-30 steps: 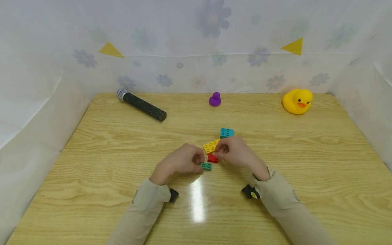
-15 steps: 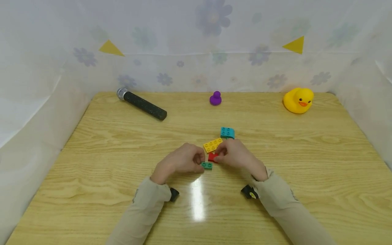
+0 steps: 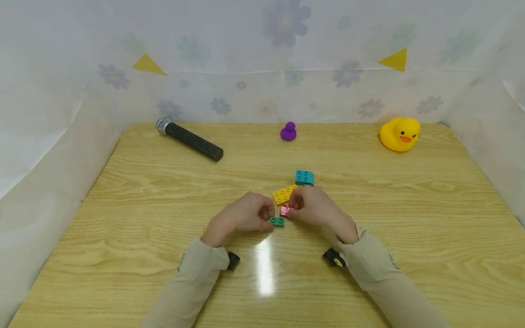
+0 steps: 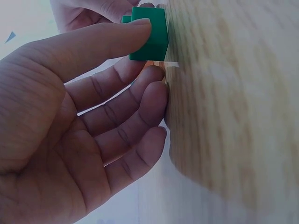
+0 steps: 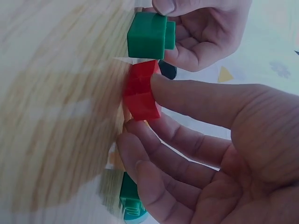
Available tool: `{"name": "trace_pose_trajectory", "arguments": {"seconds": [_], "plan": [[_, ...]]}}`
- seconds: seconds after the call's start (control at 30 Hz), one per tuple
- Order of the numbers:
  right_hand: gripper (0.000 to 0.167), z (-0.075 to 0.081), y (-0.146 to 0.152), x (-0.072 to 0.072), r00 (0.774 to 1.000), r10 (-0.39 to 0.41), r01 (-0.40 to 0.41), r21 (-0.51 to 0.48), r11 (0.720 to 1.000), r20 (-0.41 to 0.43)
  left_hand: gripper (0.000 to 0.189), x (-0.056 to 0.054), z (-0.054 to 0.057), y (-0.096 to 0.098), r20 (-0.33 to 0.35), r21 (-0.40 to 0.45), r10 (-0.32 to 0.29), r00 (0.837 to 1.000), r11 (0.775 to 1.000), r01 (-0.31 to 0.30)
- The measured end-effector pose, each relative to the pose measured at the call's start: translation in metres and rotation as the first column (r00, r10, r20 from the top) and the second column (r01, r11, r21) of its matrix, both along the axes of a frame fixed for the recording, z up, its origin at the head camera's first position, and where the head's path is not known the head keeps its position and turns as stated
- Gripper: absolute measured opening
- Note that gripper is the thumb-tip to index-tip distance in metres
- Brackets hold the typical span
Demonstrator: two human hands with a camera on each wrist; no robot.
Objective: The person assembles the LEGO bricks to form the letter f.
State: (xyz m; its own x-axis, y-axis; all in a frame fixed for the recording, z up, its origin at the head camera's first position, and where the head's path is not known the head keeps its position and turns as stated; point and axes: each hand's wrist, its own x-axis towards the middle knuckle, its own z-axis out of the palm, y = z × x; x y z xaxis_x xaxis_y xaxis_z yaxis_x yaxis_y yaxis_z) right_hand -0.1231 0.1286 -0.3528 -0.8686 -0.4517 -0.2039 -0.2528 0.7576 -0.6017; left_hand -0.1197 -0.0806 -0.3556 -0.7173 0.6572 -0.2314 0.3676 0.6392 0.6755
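Observation:
My left hand (image 3: 247, 212) pinches a small green toy building brick (image 3: 279, 222) by its left end, low over the table. In the left wrist view the thumb lies flat against the green brick (image 4: 158, 35). Just across from it, my right hand (image 3: 316, 206) holds a red toy brick (image 3: 284, 211) between thumb and fingers. The red brick (image 5: 142, 93), with an angled middle, shows under the thumb in the right wrist view. Behind the red brick lies a yellow studded brick (image 3: 281, 196), its right end partly hidden by the right hand.
A teal brick (image 3: 304, 176) with a rounded end sits beyond the right hand, green showing beneath it. Along the back of the wooden table (image 3: 123, 218) are a black microphone (image 3: 193, 140), a small purple duck (image 3: 289, 132) and a yellow rubber duck (image 3: 399, 135).
The right hand has come slightly lower, taken hold of the red brick and turned it, so its studs now show along the upper edge. The left hand with the green brick stays nearly still.

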Motion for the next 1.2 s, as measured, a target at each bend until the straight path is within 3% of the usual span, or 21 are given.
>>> {"name": "trace_pose_trajectory", "arguments": {"seconds": [0.77, 0.93, 1.07, 1.2], "plan": [[0.018, 0.0045, -0.0005, 0.0011, 1.000, -0.009, 0.008, 0.034, 0.999, 0.016, 0.014, 0.0013, -0.0004, 0.0017, -0.004, -0.009, 0.018, 1.000, 1.000, -0.018], [0.014, 0.0070, 0.0016, 0.0007, 0.998, -0.025, 0.022, -0.049, 0.999, -0.062, 0.014, 0.0011, -0.0021, 0.0013, -0.007, -0.006, 0.017, 1.000, 1.000, -0.017], [0.014, 0.0086, 0.0026, -0.0003, 0.989, -0.012, -0.002, -0.098, 0.995, -0.144, 0.013, 0.0009, -0.0034, 0.0011, -0.018, 0.000, 0.019, 1.000, 1.000, -0.019], [0.013, 0.0086, 0.0026, -0.0007, 0.985, 0.011, -0.033, -0.128, 0.991, -0.173, 0.013, 0.0008, -0.0039, 0.0018, -0.023, 0.003, 0.032, 0.999, 0.999, -0.032]]}}
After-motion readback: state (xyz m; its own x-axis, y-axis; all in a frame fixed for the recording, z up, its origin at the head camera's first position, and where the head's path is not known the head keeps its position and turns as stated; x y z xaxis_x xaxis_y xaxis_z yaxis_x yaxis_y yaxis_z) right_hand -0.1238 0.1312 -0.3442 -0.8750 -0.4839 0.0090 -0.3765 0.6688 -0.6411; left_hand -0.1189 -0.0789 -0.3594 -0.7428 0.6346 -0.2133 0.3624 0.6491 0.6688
